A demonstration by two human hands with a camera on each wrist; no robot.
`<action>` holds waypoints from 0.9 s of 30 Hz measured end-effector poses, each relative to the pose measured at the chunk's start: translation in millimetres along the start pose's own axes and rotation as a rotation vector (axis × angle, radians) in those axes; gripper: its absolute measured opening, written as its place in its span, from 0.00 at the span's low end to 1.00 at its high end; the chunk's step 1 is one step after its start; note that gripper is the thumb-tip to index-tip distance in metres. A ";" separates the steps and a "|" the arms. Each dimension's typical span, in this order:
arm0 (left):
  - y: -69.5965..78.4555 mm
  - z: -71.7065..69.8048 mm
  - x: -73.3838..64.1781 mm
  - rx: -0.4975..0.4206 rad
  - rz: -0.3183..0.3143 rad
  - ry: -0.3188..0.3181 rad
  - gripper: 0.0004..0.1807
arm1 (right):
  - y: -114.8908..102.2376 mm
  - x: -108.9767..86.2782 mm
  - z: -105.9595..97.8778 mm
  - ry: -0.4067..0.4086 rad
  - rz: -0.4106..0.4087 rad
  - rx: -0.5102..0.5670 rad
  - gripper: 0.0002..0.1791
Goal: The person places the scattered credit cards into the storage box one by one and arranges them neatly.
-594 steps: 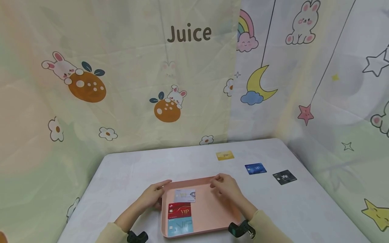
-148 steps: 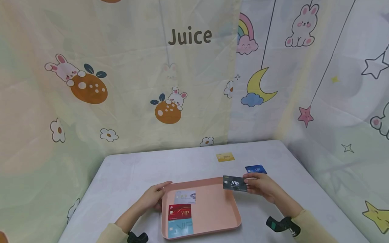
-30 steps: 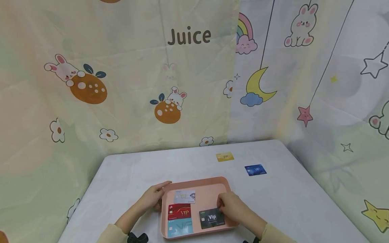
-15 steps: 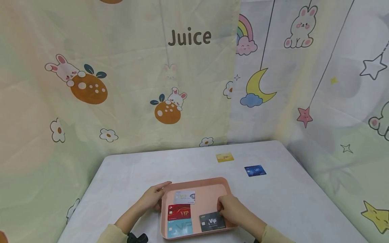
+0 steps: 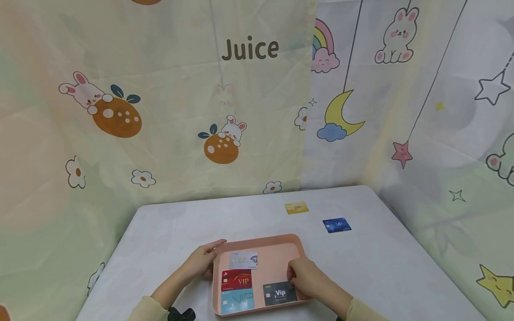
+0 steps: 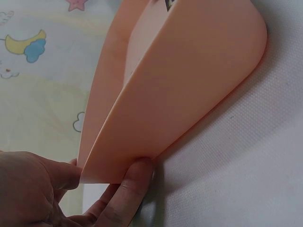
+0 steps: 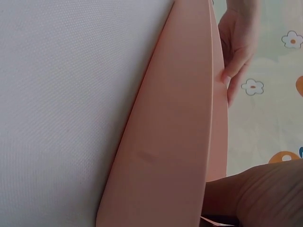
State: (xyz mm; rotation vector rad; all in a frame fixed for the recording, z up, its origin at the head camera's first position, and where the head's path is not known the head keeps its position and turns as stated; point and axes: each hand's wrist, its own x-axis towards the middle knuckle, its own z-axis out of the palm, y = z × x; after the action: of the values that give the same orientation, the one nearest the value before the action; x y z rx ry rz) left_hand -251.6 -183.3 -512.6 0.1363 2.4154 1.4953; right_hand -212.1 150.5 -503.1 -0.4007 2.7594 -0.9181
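My left hand (image 5: 201,261) grips the far left corner of a pink tray (image 5: 277,249); the left wrist view shows its thumb and fingers around the tray wall (image 6: 175,90). At the tray's near right, my right hand (image 5: 307,276) holds a black VIP card (image 5: 277,293) by its right end, fingers curled and fingertips mostly hidden. The card lies low over or on the tray floor; contact cannot be told. Down the tray's left side lie a silver card (image 5: 243,260), a red card (image 5: 237,280) and a light blue card (image 5: 238,301).
Beyond the tray on the white table (image 5: 172,227) lie a yellow card (image 5: 296,207) and a dark blue card (image 5: 337,225). Printed cloth (image 5: 168,111) hangs behind and beside the table.
Since about five seconds ago, my right hand has brought the black card from above the tray's far right corner down into its near right. Over the last second it has shifted slightly nearer.
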 end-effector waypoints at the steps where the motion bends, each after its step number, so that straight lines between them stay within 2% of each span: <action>1: -0.3 0.0 -0.1 0.001 0.001 0.002 0.25 | 0.0 -0.3 -0.2 0.001 -0.001 0.002 0.11; 15: -1.0 0.0 1.7 -0.009 -0.003 -0.001 0.25 | -1.1 -1.0 1.0 0.027 -0.005 -0.028 0.11; 27: -2.9 -0.5 2.1 0.007 0.015 0.006 0.25 | -1.8 -1.1 -2.0 0.006 0.011 0.000 0.08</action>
State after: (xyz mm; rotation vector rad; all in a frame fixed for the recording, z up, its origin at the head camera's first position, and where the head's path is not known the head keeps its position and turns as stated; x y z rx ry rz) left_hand -253.5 -184.5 -515.4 0.1514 2.4301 1.4955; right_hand -211.3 150.5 -500.3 -0.3835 2.7644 -0.9185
